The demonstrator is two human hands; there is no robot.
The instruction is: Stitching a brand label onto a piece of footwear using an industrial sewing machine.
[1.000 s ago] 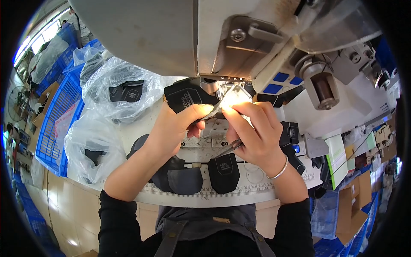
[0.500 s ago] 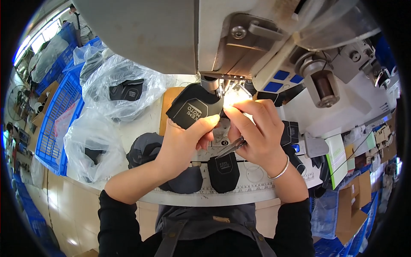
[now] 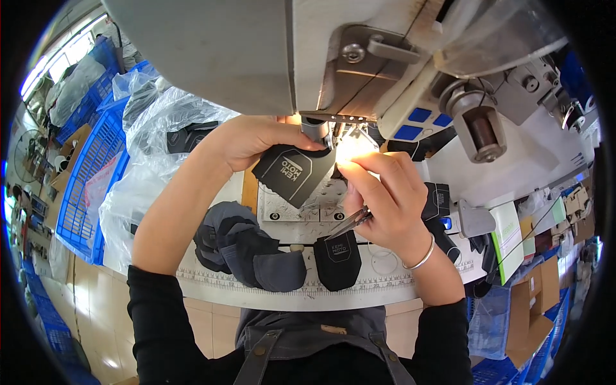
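Observation:
A black fabric piece [image 3: 292, 172] with a pale printed outline lies tilted under the sewing machine's head [image 3: 321, 128]. My left hand [image 3: 260, 138] grips its far edge, thumb on top, the other fingers partly hidden behind the machine. Close to the brightly lit needle area, my right hand [image 3: 393, 196] has thumb and forefinger pinched together at the piece's right edge; glare hides what is between the tips. Metal thread snips [image 3: 348, 224] are tucked in that same hand, points toward lower left. Just below them lies another black printed piece [image 3: 337, 262].
A pile of dark grey fabric pieces [image 3: 247, 247] rests left of centre on the white table [image 3: 224, 285]. Clear plastic bags [image 3: 151, 186] and a blue crate [image 3: 86, 183] stand at left. A thread spool [image 3: 481, 125] and a cardboard box [image 3: 532, 308] are at right.
My left hand has moved up and away, from the fabric piece's near edge to its far edge. The piece has turned, its near corner now lower. My right hand has barely moved.

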